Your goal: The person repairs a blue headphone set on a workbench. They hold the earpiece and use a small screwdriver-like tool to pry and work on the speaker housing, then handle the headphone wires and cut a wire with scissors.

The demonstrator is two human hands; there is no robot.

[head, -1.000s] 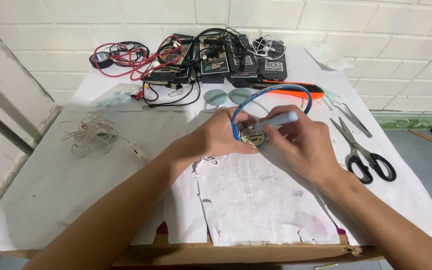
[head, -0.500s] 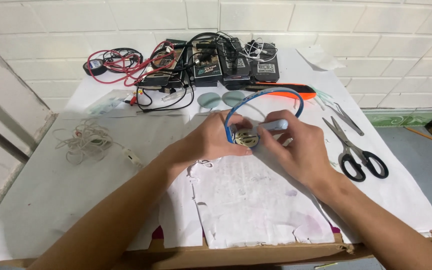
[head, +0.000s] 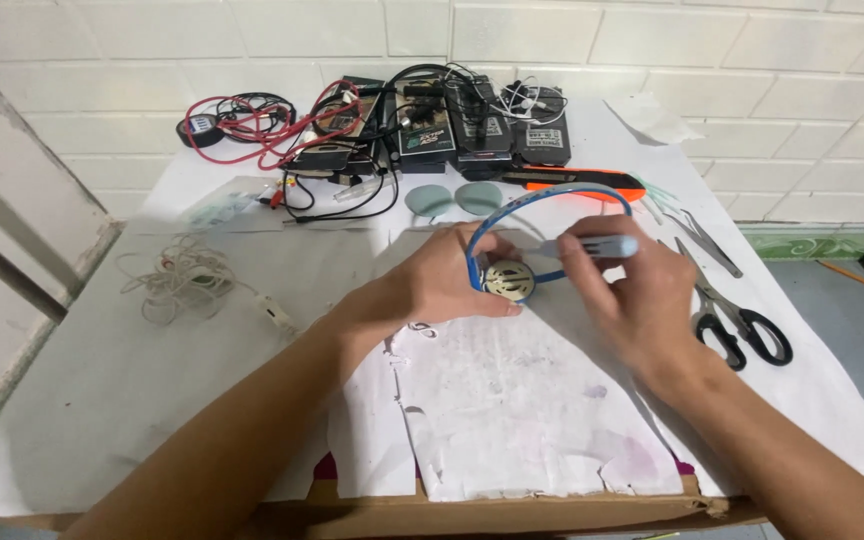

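Change: your hands + headset sit about where they did 0.5 s ago, mid-table.
L hand (head: 452,275): fingers closed round the round earpiece (head: 508,281) of the blue headband (head: 552,200).
R hand (head: 642,295): pinching a pale-blue pen-like tool (head: 592,246), tip at earpiece.
Packages: dark boxes w/ cables (head: 442,130) at far edge by wall.
Edges: scissors (head: 737,320) just R of your wrist; white cord (head: 187,280) L; torn paper (head: 522,420) near front edge, bare.

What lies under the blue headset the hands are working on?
The blue headset rests over torn white paper spread on cardboard. The left hand and right hand cover whatever sits directly beneath its round earpiece.
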